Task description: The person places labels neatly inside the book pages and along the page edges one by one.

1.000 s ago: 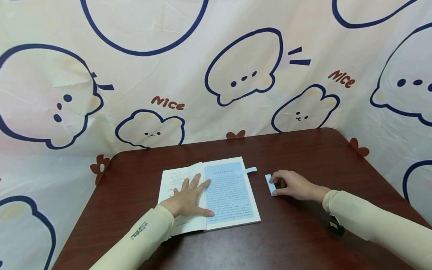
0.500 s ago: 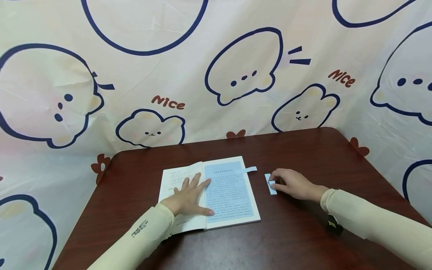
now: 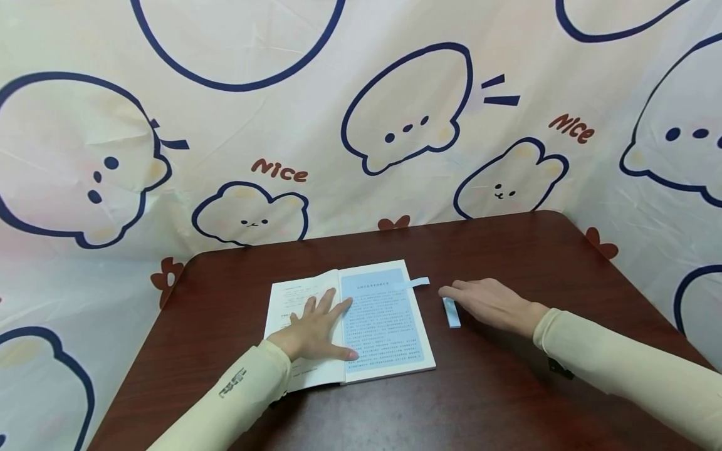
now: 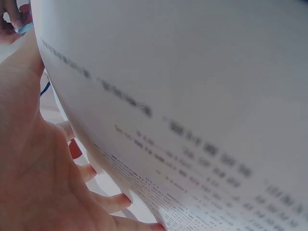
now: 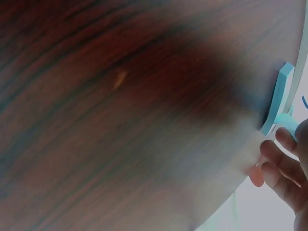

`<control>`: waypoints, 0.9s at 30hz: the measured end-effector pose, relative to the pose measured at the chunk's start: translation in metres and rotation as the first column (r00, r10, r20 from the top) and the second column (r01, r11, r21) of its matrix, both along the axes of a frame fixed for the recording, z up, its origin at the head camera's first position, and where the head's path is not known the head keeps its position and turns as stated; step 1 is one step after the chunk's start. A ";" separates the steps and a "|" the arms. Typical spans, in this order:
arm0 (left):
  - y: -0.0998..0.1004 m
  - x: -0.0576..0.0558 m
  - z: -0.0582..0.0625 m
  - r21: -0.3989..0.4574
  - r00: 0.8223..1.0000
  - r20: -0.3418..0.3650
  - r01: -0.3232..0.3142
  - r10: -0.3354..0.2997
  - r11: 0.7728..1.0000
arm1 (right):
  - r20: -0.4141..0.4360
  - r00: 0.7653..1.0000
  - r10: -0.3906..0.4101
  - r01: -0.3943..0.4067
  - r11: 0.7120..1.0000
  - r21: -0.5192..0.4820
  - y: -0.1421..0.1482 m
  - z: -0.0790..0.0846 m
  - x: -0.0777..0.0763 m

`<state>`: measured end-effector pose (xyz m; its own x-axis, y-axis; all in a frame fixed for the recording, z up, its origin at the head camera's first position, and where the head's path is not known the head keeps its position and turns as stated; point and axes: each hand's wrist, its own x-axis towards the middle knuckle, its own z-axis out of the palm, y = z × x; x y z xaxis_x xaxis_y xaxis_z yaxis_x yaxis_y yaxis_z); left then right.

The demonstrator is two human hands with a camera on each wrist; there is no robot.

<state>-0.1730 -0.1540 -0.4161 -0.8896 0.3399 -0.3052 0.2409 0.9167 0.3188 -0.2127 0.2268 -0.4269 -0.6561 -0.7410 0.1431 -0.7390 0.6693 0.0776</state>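
Observation:
An open book [image 3: 383, 319] lies on the table, its right page tinted blue. My left hand [image 3: 316, 329] rests on it with spread fingers, across the left page and the fold. A pale blue sticky note [image 3: 418, 282] sticks out past the book's right edge. To the right of the book lies a narrow pad of blue sticky notes [image 3: 452, 314]. My right hand [image 3: 491, 304] is over the pad's far end. In the right wrist view its fingers pinch a light blue sticky note [image 5: 287, 121] that curls up from the end of the pad [image 5: 278, 98].
The dark brown wooden table [image 3: 395, 419] extends around the book on all sides. Behind it and at both sides hangs a pale curtain [image 3: 327, 207] printed with cartoon animals.
My right hand has shifted slightly away from me to the pad's far end, uncovering the near end, and a sheet is lifted there. The left hand and book stay put.

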 end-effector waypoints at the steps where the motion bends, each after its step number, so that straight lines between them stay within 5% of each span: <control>1: 0.000 0.000 0.000 -0.001 1.000 0.000 -0.001 0.001 1.000 | -0.012 1.000 0.015 -0.015 1.000 0.013 0.001 0.000 0.000; 18: 0.000 0.000 0.000 0.002 1.000 -0.014 0.004 -0.004 1.000 | -0.066 0.998 -0.001 0.004 0.999 0.043 -0.014 -0.002 -0.007; 27: 0.000 0.000 0.000 -0.007 1.000 -0.013 0.002 -0.002 1.000 | 0.107 0.982 -0.156 0.154 0.988 0.025 -0.022 0.001 -0.011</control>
